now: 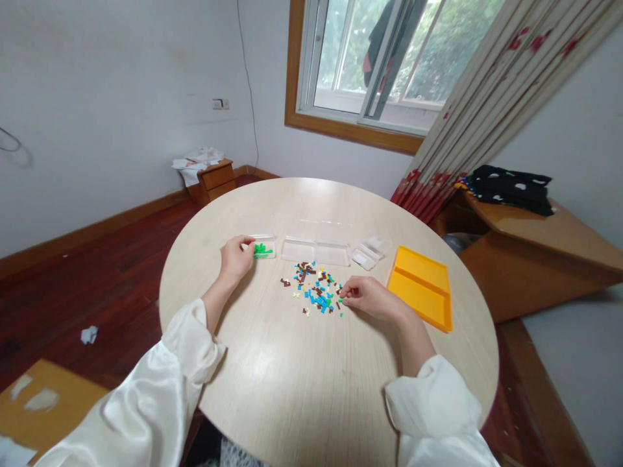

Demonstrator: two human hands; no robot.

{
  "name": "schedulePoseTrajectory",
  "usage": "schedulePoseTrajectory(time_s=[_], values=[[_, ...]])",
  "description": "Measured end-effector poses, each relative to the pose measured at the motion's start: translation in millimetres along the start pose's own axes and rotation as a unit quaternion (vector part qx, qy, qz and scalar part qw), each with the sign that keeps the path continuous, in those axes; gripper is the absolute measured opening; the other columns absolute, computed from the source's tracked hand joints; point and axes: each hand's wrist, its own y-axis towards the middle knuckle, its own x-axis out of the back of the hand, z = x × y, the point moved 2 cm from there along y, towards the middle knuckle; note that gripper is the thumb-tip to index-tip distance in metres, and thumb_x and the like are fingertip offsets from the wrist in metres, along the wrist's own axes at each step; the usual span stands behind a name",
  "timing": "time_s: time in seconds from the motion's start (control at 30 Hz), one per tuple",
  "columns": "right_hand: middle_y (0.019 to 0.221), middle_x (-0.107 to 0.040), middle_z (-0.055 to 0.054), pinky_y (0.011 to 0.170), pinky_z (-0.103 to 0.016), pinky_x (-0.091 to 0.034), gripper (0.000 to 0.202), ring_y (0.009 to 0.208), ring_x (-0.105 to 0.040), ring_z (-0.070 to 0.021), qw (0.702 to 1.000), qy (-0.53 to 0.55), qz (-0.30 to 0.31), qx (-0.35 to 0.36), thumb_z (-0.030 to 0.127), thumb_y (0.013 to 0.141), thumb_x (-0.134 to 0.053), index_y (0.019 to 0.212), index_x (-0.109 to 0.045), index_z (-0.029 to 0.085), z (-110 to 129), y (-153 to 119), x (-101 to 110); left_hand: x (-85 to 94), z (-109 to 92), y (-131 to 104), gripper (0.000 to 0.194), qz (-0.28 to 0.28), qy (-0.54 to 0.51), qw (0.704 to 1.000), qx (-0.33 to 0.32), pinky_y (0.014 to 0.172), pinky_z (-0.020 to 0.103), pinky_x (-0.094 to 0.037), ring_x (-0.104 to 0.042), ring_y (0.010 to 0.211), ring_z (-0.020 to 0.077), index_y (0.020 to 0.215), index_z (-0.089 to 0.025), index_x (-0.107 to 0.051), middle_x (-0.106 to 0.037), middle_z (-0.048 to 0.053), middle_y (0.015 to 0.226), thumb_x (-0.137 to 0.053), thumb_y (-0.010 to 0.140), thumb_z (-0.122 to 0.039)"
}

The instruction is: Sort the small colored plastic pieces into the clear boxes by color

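My left hand point(237, 258) is closed, fingertips pinched at the left edge of a small clear box that holds green pieces point(263, 250); whatever the fingers hold is too small to make out. At the right side of a loose pile of small coloured bricks point(318, 299), my right hand point(363, 295) is closed in a pinch, with a green piece point(341, 301) at its fingertips. The pile mixes brown, blue, yellow, cream and green pieces, lying on the round table point(292, 376).
Two joined clear trays point(315, 251) lie behind the pile, with a small clear case point(370, 253) to their right. A yellow two-part tray point(422, 285) lies beyond my right hand. Clear lids point(326, 228) lie farther back. A curtain point(467, 117) hangs at the back right.
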Motion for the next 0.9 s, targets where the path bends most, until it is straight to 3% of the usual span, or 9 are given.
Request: schedulePoseTrajectory(time_s=[0.23,0.4,0.5,0.67,0.9], values=[[0.066,-0.066,-0.002,0.059,-0.025,-0.043,0.011,0.063,-0.058,-0.0147,1.0,-0.005,-0.021,-0.006,0.015,0.07,-0.056,0.067,-0.067,0.017,9,-1,4,-4.4,-14,-11,0.017,0.016,-0.06,0.997,-0.046,0.067,0.026,-0.041,-0.053,0.068,0.0147,0.077,-0.016,-0.067,-0.067,0.005,0.079,-0.053,0.074,-0.025],[0.073,-0.069,-0.004,0.068,-0.028,-0.045,0.015,0.071,-0.061,-0.0165,0.982,0.059,-0.176,0.034,0.021,0.077,-0.053,0.072,-0.067,0.017,28,2,4,-16.1,-37,-36,0.016,0.161,-0.121,0.971,-0.128,0.065,0.026,-0.041,-0.051,0.065,0.0136,0.077,-0.016,-0.068,-0.067,0.005,0.076,-0.057,0.076,-0.028],[0.079,-0.07,-0.005,0.071,-0.029,-0.047,0.015,0.074,-0.062,-0.0172,0.968,0.084,-0.227,0.071,0.023,0.078,-0.054,0.076,-0.068,0.018,37,5,-8,-23.3,-51,-55,0.017,0.25,-0.174,0.942,-0.143,0.063,0.025,-0.041,-0.053,0.066,0.0132,0.082,-0.016,-0.069,-0.068,0.006,0.078,-0.059,0.076,-0.028],[0.079,-0.07,-0.003,0.072,-0.028,-0.047,0.014,0.073,-0.063,-0.016,0.97,0.101,-0.19,0.114,0.021,0.079,-0.053,0.081,-0.067,0.019,47,9,-30,-31.3,-59,-71,0.02,0.316,-0.208,0.913,-0.15,0.064,0.025,-0.04,-0.054,0.068,0.0128,0.088,-0.016,-0.07,-0.069,0.005,0.081,-0.064,0.076,-0.031],[0.077,-0.069,-0.003,0.071,-0.027,-0.047,0.012,0.072,-0.063,-0.0151,0.968,0.105,-0.173,0.15,0.02,0.08,-0.053,0.08,-0.065,0.019,53,9,-37,-35.3,-55,-72,0.019,0.335,-0.215,0.901,-0.17,0.06,0.022,-0.038,-0.051,0.063,0.0103,0.086,-0.015,-0.07,-0.067,0.003,0.074,-0.061,0.078,-0.029]])
